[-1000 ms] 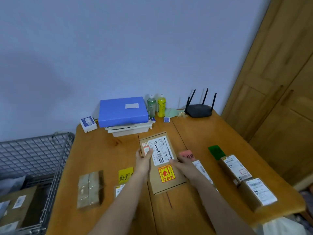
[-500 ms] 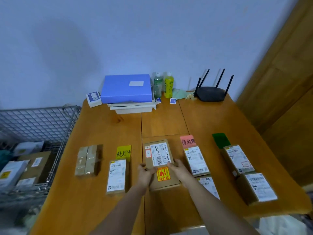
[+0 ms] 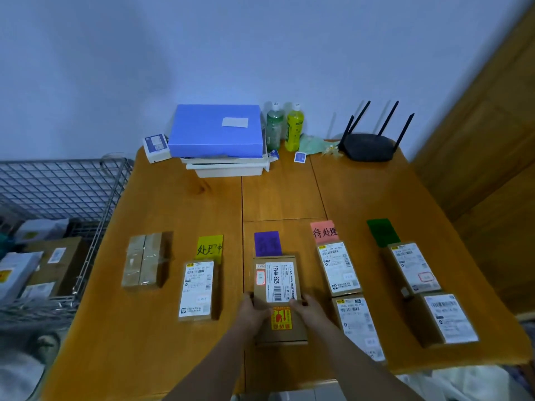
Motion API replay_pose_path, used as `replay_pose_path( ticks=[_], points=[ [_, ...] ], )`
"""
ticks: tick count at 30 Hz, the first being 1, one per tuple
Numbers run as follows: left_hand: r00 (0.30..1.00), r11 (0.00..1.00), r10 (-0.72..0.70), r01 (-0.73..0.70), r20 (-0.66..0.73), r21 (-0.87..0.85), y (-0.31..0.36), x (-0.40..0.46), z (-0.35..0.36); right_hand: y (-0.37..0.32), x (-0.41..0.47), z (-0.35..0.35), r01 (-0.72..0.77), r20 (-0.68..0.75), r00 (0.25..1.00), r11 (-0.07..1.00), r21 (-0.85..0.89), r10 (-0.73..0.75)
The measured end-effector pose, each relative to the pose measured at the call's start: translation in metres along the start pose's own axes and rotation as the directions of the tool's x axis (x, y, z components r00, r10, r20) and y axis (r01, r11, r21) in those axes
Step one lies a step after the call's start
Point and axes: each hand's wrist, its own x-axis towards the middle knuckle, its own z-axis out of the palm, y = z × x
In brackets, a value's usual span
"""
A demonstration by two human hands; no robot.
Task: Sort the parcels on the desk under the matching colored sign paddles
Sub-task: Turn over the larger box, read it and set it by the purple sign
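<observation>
Both hands, left [image 3: 251,311] and right [image 3: 307,309], clasped the brown parcel [image 3: 278,296] by its sides, flat on the desk [image 3: 179,204] just below the purple paddle [image 3: 267,243]. Its far edge touched that paddle; a push forward could slide over and hide it. Pink-row parcels [image 3: 339,269] lay just beside the right, easily nudged.

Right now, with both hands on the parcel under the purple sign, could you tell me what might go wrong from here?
1. The brown cardboard parcel with the orange sticker already touches the purple sign paddle; pushing it further may cover the sign.
2. The right hand is close to the lower white-labelled parcel and could nudge it.
</observation>
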Motion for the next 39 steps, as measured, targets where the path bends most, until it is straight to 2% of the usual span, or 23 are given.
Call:
replay_pose_path(
  ticks=[11, 23, 31, 34, 37, 39],
  points=[
    [0.996, 0.996, -0.076, 0.074, 0.041, 0.046, -0.009, 0.017, -0.006, -0.009, 0.017, 0.012, -0.056, -0.015, 0.998, 0.989, -0.138, 0.055],
    [0.997, 0.995, -0.028, 0.021, 0.071, 0.099, -0.008, 0.017, -0.005, -0.009, 0.021, 0.013, -0.045, -0.121, 0.992, 0.978, -0.204, 0.020],
    [0.986, 0.995, -0.054, 0.040, 0.156, 0.096, -0.006, 0.015, -0.016, -0.011, 0.024, 0.015, -0.037, -0.182, 0.983, 0.967, -0.252, -0.010],
    [0.995, 0.997, -0.047, 0.041, 0.089, 0.060, 0.006, 0.011, -0.023, -0.023, 0.022, 0.014, -0.025, -0.262, 0.962, 0.930, -0.367, -0.077],
    [0.992, 0.999, -0.016, 0.012, -0.127, -0.036, 0.034, 0.006, -0.038, -0.046, 0.022, 0.016, 0.003, -0.344, 0.917, 0.865, -0.502, -0.203],
    [0.971, 0.999, 0.031, -0.039, -0.236, -0.031, 0.054, 0.008, -0.056, -0.068, 0.022, 0.025, 0.069, -0.337, 0.896, 0.841, -0.537, -0.288]
  ],
)
